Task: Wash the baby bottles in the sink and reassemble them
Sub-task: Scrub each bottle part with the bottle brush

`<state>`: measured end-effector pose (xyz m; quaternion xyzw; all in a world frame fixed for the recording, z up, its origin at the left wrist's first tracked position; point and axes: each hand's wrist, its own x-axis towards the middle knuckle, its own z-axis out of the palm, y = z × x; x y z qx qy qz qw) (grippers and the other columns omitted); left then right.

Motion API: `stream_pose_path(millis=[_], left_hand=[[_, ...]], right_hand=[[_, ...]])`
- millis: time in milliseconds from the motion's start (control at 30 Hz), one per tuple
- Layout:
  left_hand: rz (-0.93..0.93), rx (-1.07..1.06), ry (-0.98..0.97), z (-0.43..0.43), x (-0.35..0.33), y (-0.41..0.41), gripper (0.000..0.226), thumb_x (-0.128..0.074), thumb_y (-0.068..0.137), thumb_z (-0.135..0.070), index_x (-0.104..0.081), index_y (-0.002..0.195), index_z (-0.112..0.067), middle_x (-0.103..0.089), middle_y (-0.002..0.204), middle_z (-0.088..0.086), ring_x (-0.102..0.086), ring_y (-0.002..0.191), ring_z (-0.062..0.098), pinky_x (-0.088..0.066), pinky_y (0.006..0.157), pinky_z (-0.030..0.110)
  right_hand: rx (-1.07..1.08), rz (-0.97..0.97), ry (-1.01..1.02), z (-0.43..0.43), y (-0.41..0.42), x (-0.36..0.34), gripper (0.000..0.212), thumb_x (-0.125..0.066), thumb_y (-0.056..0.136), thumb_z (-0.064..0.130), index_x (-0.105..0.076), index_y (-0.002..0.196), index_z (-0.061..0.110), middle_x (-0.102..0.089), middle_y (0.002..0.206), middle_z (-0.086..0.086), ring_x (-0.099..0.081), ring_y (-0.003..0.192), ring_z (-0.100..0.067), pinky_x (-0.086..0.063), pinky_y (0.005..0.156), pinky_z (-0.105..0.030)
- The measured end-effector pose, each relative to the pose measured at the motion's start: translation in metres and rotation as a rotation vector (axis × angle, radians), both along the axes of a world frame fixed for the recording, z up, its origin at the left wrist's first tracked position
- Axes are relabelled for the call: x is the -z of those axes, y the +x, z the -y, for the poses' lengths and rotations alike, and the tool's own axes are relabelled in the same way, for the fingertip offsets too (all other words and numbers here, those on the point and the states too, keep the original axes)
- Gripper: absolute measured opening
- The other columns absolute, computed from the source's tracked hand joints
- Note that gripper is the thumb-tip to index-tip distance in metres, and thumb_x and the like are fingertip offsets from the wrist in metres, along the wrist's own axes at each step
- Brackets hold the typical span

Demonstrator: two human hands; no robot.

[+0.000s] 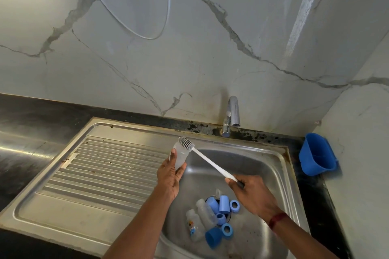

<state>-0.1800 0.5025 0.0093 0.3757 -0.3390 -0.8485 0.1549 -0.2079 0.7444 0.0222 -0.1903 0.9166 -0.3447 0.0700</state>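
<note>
While the fingers (180, 173) of the left hand (168, 176) were curled round the lower part of a clear bottle (181, 156), the thumb lay along its left side. The bottle was held tilted, mouth up and away from the person, over the line where the drainboard (105, 166) met the basin. The right hand (250, 193) had its fingers closed narrowly on the near end of a long white brush (212, 164). The brush's handle ran up and to the left across the basin. Its grey bristled head (186, 144) sat at the bottle's open mouth; how far it went inside could not be told. A red thread (276, 219) circled the right wrist.

Below the hands, at the bottom of the steel sink (280, 166), the other parts lay heaped around the drain. Two more clear bottles (205, 213) lay on their sides, close together. Among them were blue caps (223, 204), blue rings (234, 206) and a clear teat (218, 192), some of them touching.

Behind the basin stood a chrome tap (231, 115), with no water seen running from it. A blue tub (317, 154) stood on the dark desk (31, 120) at the right, against the marble wall. A white cable (147, 35) hung in a loop on the wall above.
</note>
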Motion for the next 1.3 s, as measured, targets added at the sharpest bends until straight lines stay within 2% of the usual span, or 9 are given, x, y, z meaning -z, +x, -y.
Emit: stream_pose_path(millis=[100,300,500,567,667,867,1033,1200,1300], left_hand=[[0.007,-0.029,0.017,0.003,0.003,0.0,0.032,-0.068,0.089,-0.031,-0.06,0.109,-0.008,-0.061,0.118,0.013,-0.059,0.113,0.028,-0.051,0.092,0.038],[0.005,0.055,-0.064,0.003,0.009,0.002,0.04,-0.072,0.085,-0.031,-0.062,0.115,-0.006,-0.064,0.113,0.012,-0.063,0.104,0.023,-0.061,0.078,0.033],[0.021,0.056,-0.056,-0.002,0.007,0.0,0.032,-0.074,0.085,-0.028,-0.064,0.106,-0.007,-0.066,0.113,0.014,-0.065,0.103,0.024,-0.059,0.076,0.032],[-0.002,0.026,0.009,-0.002,0.007,-0.002,0.039,-0.073,0.086,-0.029,-0.062,0.113,-0.004,-0.064,0.117,0.016,-0.064,0.106,0.025,-0.06,0.073,0.031],[-0.037,-0.031,0.093,-0.002,0.003,-0.003,0.047,-0.071,0.087,-0.029,-0.059,0.124,-0.002,-0.063,0.119,0.016,-0.064,0.107,0.026,-0.062,0.068,0.029],[-0.007,-0.08,0.116,-0.002,0.003,-0.005,0.031,-0.073,0.087,-0.026,-0.062,0.107,-0.006,-0.063,0.115,0.015,-0.064,0.101,0.025,-0.062,0.066,0.031],[0.023,-0.01,0.045,-0.009,0.003,-0.002,0.024,-0.074,0.086,-0.025,-0.062,0.1,-0.009,-0.062,0.114,0.013,-0.062,0.109,0.028,-0.058,0.077,0.036],[0.006,-0.014,0.086,-0.007,0.008,0.003,0.027,-0.073,0.088,-0.027,-0.063,0.105,-0.008,-0.062,0.115,0.013,-0.062,0.108,0.026,-0.061,0.064,0.029],[0.046,0.004,0.047,-0.002,0.015,0.008,0.032,-0.077,0.083,-0.027,-0.062,0.106,-0.01,-0.064,0.113,0.012,-0.064,0.101,0.024,-0.06,0.064,0.028]], right_hand=[[-0.025,-0.006,0.013,-0.006,0.003,0.001,0.033,-0.056,0.095,0.045,-0.064,0.072,0.023,-0.048,0.05,0.014,-0.041,0.046,-0.008,-0.036,0.048,-0.024],[-0.071,-0.029,-0.008,-0.016,0.005,0.006,0.03,-0.055,0.095,0.047,-0.069,0.084,0.024,-0.043,0.049,0.007,-0.039,0.047,-0.007,-0.038,0.049,-0.024],[0.024,-0.019,-0.015,-0.011,-0.002,0.003,0.045,-0.055,0.094,0.049,-0.056,0.065,0.015,-0.043,0.049,0.005,-0.038,0.046,-0.008,-0.039,0.05,-0.029],[0.042,-0.009,-0.008,-0.012,-0.004,0.003,0.049,-0.055,0.093,0.051,-0.051,0.062,0.014,-0.042,0.05,0.003,-0.037,0.047,-0.007,-0.041,0.051,-0.033],[0.023,0.007,-0.069,-0.014,-0.003,0.003,0.05,-0.057,0.094,0.047,-0.048,0.061,0.011,-0.038,0.05,0.004,-0.034,0.047,-0.006,-0.037,0.049,-0.027],[0.008,0.04,-0.1,-0.017,-0.001,0.005,0.049,-0.06,0.094,0.042,-0.046,0.058,0.012,-0.036,0.049,0.008,-0.033,0.048,-0.005,-0.034,0.05,-0.021],[0.025,0.046,-0.148,-0.01,0.0,0.005,0.048,-0.061,0.095,0.038,-0.042,0.056,0.016,-0.035,0.047,0.009,-0.034,0.046,-0.005,-0.034,0.05,-0.019],[0.065,0.081,-0.128,-0.013,0.0,0.015,0.048,-0.061,0.095,0.038,-0.047,0.059,0.01,-0.036,0.048,0.008,-0.033,0.047,-0.006,-0.035,0.052,-0.023],[0.093,0.088,-0.129,-0.019,0.003,0.021,0.047,-0.06,0.095,0.036,-0.044,0.058,0.013,-0.037,0.049,0.008,-0.033,0.048,-0.005,-0.036,0.052,-0.024]])
